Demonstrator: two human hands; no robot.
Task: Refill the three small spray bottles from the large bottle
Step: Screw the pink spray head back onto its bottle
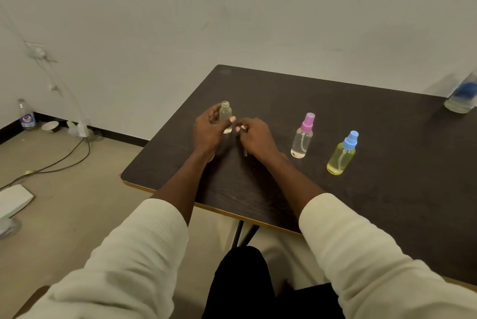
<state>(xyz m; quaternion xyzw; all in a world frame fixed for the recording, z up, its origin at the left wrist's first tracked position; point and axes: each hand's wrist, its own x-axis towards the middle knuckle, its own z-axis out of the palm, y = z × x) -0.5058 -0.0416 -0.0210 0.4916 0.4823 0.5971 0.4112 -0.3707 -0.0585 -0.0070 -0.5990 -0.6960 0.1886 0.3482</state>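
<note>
On the dark table (361, 117) my left hand (209, 130) holds a small clear bottle (225, 115) upright, its neck uncapped. Just to its right my right hand (254, 138) grips that bottle's spray top; only the thin dip tube (245, 152) shows below the palm. A pink-capped spray bottle (302, 138) with clear liquid stands further right. Beside it stands a blue-capped spray bottle (342, 155) holding yellow liquid. The large bottle (462, 94) with a blue label is at the table's far right corner, partly cut off by the frame.
The wall runs close behind the table. On the floor at left lie a cable (51, 166), a plastic bottle (25, 115), a small bowl (50, 126) and a white box (13, 201). My lap is under the table's front edge.
</note>
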